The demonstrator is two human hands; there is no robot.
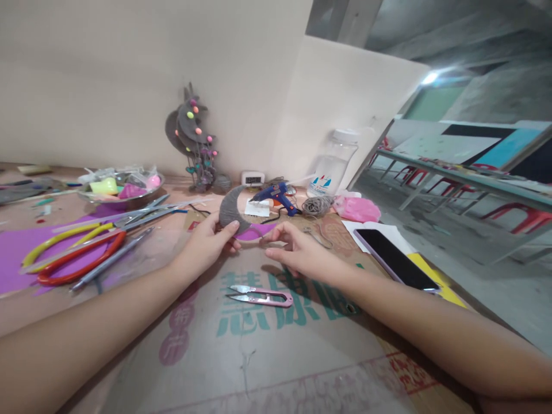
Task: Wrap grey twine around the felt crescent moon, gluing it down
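Several tools at the far left: red-handled scissors [56, 280] and a silver pen [112, 259] on and beside a purple sheet [12, 250]. Just beyond, a metal bowl [149, 194] of bright-coloured pieces. Farther off, against the wall, a gray ornament [190, 135] dotted with small coloured balls.

Centre-left, the left hand [207, 238], closed on a gray crescent [229, 213], thumb across the near face, fingers mostly hidden behind. Held at the lower bend, with the wrapped gray horn rising up beyond the thumb and the bare purple end extending right, between the two hands. On the near side, apart from both hands, pink-handled snips [280, 300] flat on cardboard [194, 356]. On the far side, a blue glue gun [278, 195].

Next, the right hand [302, 250], at the purple end, fingers curled, thumb apart from the forefinger; cannot tell whether gripping anything. Then a gray yarn ball [318, 205], a clear bottle [332, 167] behind, a pink bundle [357, 208], and nearer, at far right, a phone [394, 259].
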